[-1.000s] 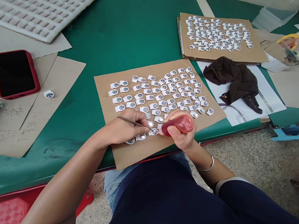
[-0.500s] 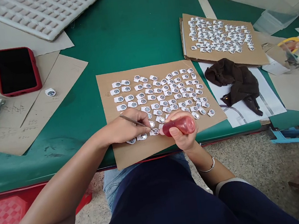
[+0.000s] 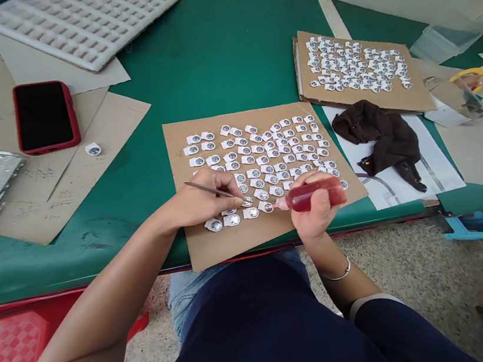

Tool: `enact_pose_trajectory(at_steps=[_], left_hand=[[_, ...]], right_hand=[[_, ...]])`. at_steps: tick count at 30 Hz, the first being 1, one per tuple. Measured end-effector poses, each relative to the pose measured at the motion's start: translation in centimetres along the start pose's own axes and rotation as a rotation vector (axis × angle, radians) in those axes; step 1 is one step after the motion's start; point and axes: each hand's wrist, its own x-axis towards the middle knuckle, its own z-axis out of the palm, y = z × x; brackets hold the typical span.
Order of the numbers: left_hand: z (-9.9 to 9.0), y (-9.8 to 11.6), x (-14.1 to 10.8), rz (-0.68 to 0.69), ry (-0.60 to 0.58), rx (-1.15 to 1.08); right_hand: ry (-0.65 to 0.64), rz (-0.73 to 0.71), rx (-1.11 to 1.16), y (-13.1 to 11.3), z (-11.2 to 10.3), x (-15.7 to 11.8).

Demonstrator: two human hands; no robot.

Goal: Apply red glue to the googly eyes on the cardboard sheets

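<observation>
Rows of small round pieces on white tabs [image 3: 251, 212] lie across a brown cardboard sheet [image 3: 215, 250]. Slim metal tweezers [image 3: 209, 189] are pinched in my left hand [image 3: 202, 201], which rests over the lower left of the sheet, their tip by one of the pieces. My right hand [image 3: 314, 213] is wrapped round a squeeze bottle [image 3: 314, 194] of red liquid, tilted on its side. Its narrow nozzle points left and meets a round piece [image 3: 265, 206] in the row nearest me. Fingers hide some pieces beneath both hands.
Another piece-covered board [image 3: 357, 62] sits at the back right, near a brown cloth [image 3: 384, 135] and yellow-handled scissors [image 3: 472, 76]. To the left lie a red-cased phone [image 3: 46, 116], a loose piece [image 3: 93, 149] and a white gridded tray [image 3: 91, 22].
The bottle has moved right, its nozzle passing from one piece to the neighbouring one. My left hand has shifted slightly left and up with the tweezers. The view has turned a little.
</observation>
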Motion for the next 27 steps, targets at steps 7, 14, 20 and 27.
enact_pose_trajectory(at_steps=[7,14,20,27], left_hand=[[3.0,-1.0,-6.3,0.068,0.472,0.173],[7.4,-3.6,-8.2,0.292,0.565,0.464],[7.8,-3.9,-7.9,0.38,0.613,0.534],[7.9,-4.0,-7.8,0.363,0.558,0.515]], right_hand=[[-0.061,0.172,0.015,-1.7,1.7,3.4],[-0.287,0.203,0.037,-1.6,5.6,2.5],[-0.338,0.19,-0.003,-0.9,6.0,0.6],[-0.296,0.17,0.045,-0.9,6.0,0.5]])
